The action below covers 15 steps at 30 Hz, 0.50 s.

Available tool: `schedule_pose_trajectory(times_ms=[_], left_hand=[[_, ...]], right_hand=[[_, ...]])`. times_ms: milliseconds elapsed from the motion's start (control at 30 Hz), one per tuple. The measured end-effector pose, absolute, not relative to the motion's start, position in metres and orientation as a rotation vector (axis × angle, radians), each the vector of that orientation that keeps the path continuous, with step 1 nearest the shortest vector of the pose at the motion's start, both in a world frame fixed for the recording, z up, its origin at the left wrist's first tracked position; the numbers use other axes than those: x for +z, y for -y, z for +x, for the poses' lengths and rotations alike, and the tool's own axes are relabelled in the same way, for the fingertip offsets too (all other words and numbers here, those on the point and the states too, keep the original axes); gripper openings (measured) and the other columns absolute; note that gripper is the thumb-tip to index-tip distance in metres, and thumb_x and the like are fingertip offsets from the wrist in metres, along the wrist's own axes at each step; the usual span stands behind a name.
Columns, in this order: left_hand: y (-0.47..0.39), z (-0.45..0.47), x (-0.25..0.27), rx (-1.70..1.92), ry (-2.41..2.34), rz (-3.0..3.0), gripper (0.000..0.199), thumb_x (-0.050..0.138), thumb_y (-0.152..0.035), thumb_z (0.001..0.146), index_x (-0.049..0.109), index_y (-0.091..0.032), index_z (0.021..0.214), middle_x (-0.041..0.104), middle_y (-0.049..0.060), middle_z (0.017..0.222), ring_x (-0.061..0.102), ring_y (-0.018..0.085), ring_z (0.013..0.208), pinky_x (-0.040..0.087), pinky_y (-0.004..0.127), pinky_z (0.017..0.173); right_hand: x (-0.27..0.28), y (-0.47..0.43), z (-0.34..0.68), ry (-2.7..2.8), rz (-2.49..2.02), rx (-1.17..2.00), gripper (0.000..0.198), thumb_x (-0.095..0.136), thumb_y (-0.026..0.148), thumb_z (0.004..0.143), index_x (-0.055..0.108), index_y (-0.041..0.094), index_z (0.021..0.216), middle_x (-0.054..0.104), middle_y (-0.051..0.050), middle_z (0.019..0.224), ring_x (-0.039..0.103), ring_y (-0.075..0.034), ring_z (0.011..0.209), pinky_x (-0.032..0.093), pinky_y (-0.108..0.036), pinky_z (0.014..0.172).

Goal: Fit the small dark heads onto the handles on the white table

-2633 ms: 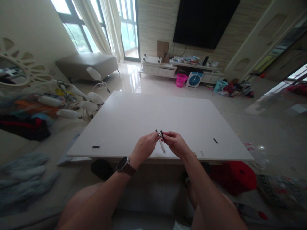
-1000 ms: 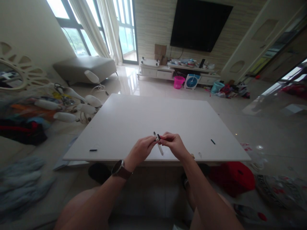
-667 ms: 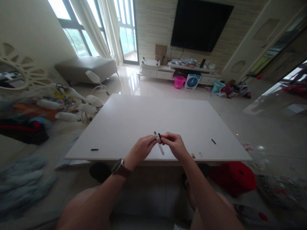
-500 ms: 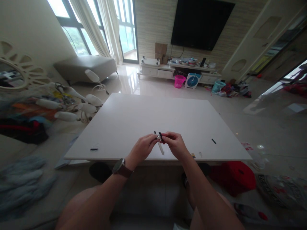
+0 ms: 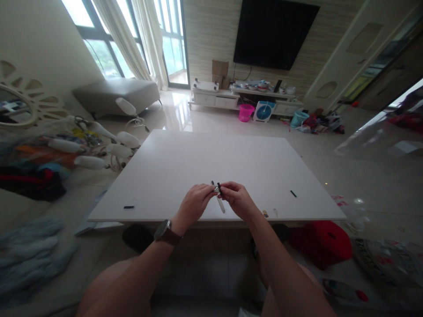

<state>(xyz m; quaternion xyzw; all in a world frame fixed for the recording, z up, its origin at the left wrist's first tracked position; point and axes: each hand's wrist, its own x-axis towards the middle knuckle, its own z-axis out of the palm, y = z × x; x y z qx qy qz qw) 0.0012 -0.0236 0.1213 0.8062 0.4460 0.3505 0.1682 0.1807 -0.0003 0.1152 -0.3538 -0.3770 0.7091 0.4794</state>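
Observation:
Above the front part of the white table [image 5: 211, 158], my two hands meet at a small silver-and-black piece, too small to name. My left hand [image 5: 195, 203], with a watch [image 5: 163, 230] on its wrist, pinches the silver part [image 5: 217, 189]. The fingertips of my right hand [image 5: 238, 199] are closed on the narrow black part [image 5: 219, 186]. Beneath them a slim pale stick [image 5: 221, 205] with a dark end lies on the tabletop, partly covered by the fingers.
Short black strips lie at the left [image 5: 128, 207] and right [image 5: 293, 193]. Near the front edge are a small yellow-and-dark item [image 5: 265, 213] and a clear piece [image 5: 275, 212]. A red stool [image 5: 327, 244] stands by the right corner; a lamp with white shades [image 5: 127, 140] is at the left.
Both hands stay together on the small piece, with only a slight shift of the fingers. The whole view has moved a little.

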Motion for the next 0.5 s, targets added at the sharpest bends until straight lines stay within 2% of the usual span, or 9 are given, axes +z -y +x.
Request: schedule_pose_trajectory(times_ms=[267, 500], left_hand=[[0.0222, 0.0043, 0.1181, 0.997, -1.248, 2.341, 0.017, 0.045, -0.022, 0.101, 0.061, -0.019, 0.094, 0.066, 0.006, 0.090, 0.058, 0.020, 0.085, 0.044, 0.032, 0.079], [0.0239, 0.0050, 0.1163, 0.959, -1.246, 2.347, 0.018, 0.045, -0.023, 0.102, 0.058, -0.019, 0.090, 0.065, 0.005, 0.088, 0.058, 0.020, 0.085, 0.044, 0.033, 0.079]], right_hand=[[0.1170, -0.0013, 0.1803, 0.874, -0.895, 1.796, 0.025, 0.093, 0.031, 0.055, 0.077, 0.018, 0.068, 0.074, -0.003, 0.074, 0.064, -0.013, 0.064, 0.049, -0.028, 0.067], [0.1113, -0.0022, 0.1819, 0.922, -0.907, 1.733, 0.023, 0.092, 0.028, 0.057, 0.076, 0.018, 0.069, 0.071, -0.001, 0.066, 0.062, -0.012, 0.062, 0.044, -0.027, 0.063]])
